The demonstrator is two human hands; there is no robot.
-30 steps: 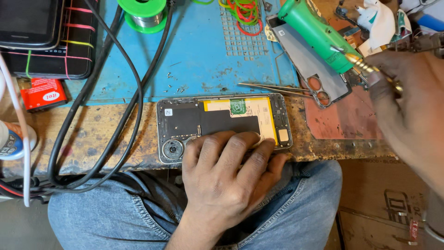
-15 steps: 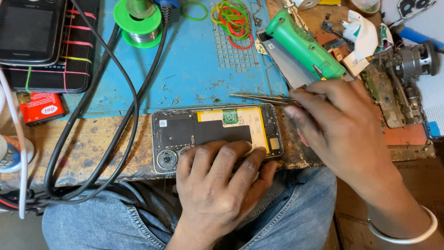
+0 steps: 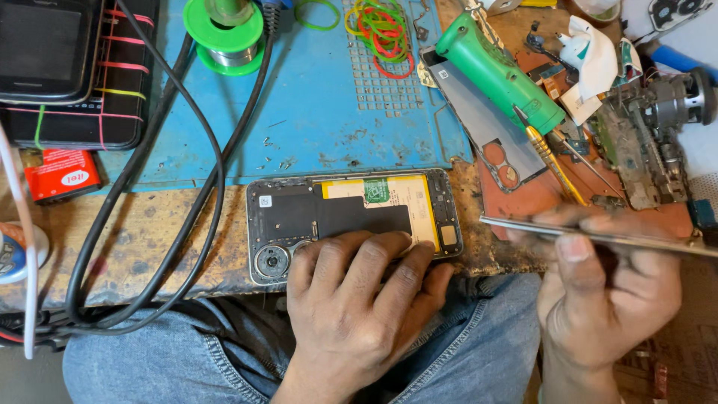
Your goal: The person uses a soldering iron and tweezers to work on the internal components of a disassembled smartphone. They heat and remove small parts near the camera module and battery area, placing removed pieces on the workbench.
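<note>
An opened phone (image 3: pixel 351 209) lies flat at the front edge of the wooden bench, its back cover off, showing a yellow battery and a round camera ring. My left hand (image 3: pixel 359 299) rests on its near edge with the fingers spread over the lower half, pinning it down. My right hand (image 3: pixel 606 292) is to the right of the phone, off the bench edge, holding metal tweezers (image 3: pixel 598 236) that lie level, tips pointing left toward the phone.
A blue work mat (image 3: pixel 329 112) lies behind the phone. On it stand a green solder spool (image 3: pixel 224 34) and coloured rubber bands (image 3: pixel 381 30). Black cables (image 3: pixel 187 194) loop at left. A green-handled tool (image 3: pixel 497 71), a yellow screwdriver (image 3: pixel 550 161) and circuit-board parts (image 3: pixel 636 157) lie at right.
My right hand picked the tweezers up off the bench behind the phone and drew back to the right, now holding them level. My left hand stayed on the phone.
</note>
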